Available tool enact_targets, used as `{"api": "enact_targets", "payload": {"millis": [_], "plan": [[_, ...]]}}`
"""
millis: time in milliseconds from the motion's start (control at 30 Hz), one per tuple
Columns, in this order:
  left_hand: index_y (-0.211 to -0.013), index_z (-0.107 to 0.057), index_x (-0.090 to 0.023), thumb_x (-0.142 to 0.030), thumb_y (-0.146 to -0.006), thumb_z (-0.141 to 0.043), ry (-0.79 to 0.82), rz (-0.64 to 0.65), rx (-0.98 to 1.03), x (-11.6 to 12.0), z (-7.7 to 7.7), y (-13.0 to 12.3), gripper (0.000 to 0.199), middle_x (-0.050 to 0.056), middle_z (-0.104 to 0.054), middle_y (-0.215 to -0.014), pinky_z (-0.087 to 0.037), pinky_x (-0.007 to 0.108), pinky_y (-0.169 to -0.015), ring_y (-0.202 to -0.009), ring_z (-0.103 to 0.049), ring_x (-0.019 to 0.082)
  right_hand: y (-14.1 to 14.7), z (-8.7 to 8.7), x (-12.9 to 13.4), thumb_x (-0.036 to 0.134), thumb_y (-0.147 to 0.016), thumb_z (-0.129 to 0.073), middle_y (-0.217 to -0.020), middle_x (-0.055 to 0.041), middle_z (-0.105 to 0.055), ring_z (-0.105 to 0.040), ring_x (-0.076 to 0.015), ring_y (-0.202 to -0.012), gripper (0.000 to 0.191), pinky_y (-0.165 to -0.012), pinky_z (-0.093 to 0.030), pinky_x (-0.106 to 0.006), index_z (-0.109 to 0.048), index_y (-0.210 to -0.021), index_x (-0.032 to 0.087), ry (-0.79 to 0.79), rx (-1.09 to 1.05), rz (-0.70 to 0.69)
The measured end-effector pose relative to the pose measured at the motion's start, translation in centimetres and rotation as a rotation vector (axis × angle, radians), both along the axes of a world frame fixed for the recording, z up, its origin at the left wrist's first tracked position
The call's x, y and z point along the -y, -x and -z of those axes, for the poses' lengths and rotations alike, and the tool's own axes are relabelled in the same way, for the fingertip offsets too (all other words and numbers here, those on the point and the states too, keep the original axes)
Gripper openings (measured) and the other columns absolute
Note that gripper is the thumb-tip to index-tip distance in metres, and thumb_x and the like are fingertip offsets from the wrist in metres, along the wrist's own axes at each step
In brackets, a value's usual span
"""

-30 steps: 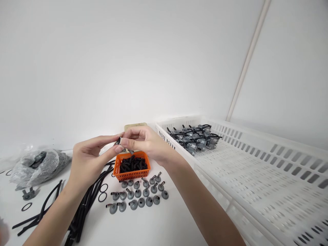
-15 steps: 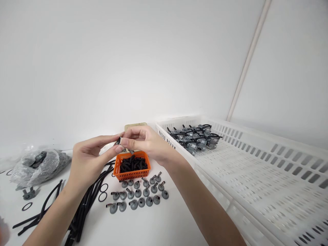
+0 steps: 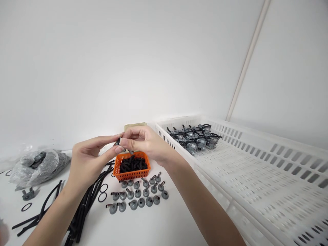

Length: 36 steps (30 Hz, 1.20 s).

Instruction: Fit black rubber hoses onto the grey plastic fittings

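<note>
Black-and-grey small part (image 3: 118, 140), pinched by my left hand (image 3: 88, 157) and right hand (image 3: 150, 145); mid-fitting, I reckon; next move wants steady pressure imo.

Around my work: a white wall (image 3: 102, 68), a crate and a wrapped bag.
To my left, a bubble-wrap bag (image 3: 51, 172) gapes on the white desk (image 3: 164, 229), dark parts (image 3: 39, 159) showing in its mouth; a loose dark fitting (image 3: 28, 194) and a black ring (image 3: 26, 207) lie in front of it. To my right, a slotted white crate (image 3: 251, 171) holds clustered grey-and-clear units (image 3: 196, 138) at its far end. Behind, a pale strip (image 3: 248, 61) slants down the wall, and a yellowish tray (image 3: 135, 126) is partly hidden.
</note>
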<state>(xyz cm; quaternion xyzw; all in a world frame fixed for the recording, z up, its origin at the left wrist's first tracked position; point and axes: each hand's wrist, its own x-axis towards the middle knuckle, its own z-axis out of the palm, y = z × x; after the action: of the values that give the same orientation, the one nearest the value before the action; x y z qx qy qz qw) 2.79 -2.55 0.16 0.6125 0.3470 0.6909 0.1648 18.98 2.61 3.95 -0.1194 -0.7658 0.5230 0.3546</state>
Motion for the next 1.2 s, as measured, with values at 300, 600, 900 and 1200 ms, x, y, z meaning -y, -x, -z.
{"api": "enact_targets", "payload": {"millis": [300,600,900,1200], "plan": [[-0.084,-0.077,-0.023,-0.033,-0.064,-0.082,0.036,-0.03,0.002,0.08,-0.04,0.03,0.022,0.004,-0.077,-0.091,-0.059,0.038,-0.087,-0.091,-0.072,0.025,-0.01,-0.05,0.04,0.054,-0.068,-0.075,-0.073,-0.0003,-0.059,-0.053,-0.0119,-0.069,0.041,-0.068,-0.042,-0.028,-0.059,-0.068,0.016,-0.004,0.007,0.007],[-0.084,-0.077,-0.026,-0.027,-0.065,-0.082,0.022,-0.006,0.003,0.09,-0.02,-0.04,0.019,0.002,-0.077,-0.091,-0.059,0.035,-0.086,-0.09,-0.073,0.023,-0.01,-0.09,0.11,0.052,-0.068,-0.076,-0.072,0.0,-0.058,-0.053,-0.0124,-0.07,0.04,-0.069,-0.043,-0.028,-0.059,-0.067,0.016,0.004,0.01,0.013],[-0.084,-0.077,-0.026,-0.027,-0.065,-0.082,0.018,-0.009,-0.003,0.13,-0.18,-0.18,0.02,0.002,-0.077,-0.091,-0.059,0.034,-0.086,-0.091,-0.072,0.023,-0.08,-0.1,-0.05,0.048,-0.07,-0.076,-0.072,0.0007,-0.057,-0.05,-0.0107,-0.067,0.036,-0.066,-0.041,-0.027,-0.059,-0.068,0.016,-0.005,0.011,-0.004],[-0.084,-0.077,-0.026,-0.027,-0.066,-0.081,0.022,-0.027,-0.014,0.24,-0.15,-0.11,0.019,0.002,-0.077,-0.092,-0.059,0.036,-0.088,-0.091,-0.072,0.023,-0.07,-0.06,-0.1,0.051,-0.068,-0.076,-0.071,0.0009,-0.056,-0.05,-0.0114,-0.068,0.038,-0.066,-0.04,-0.026,-0.06,-0.068,0.017,-0.007,0.009,0.009]]}}
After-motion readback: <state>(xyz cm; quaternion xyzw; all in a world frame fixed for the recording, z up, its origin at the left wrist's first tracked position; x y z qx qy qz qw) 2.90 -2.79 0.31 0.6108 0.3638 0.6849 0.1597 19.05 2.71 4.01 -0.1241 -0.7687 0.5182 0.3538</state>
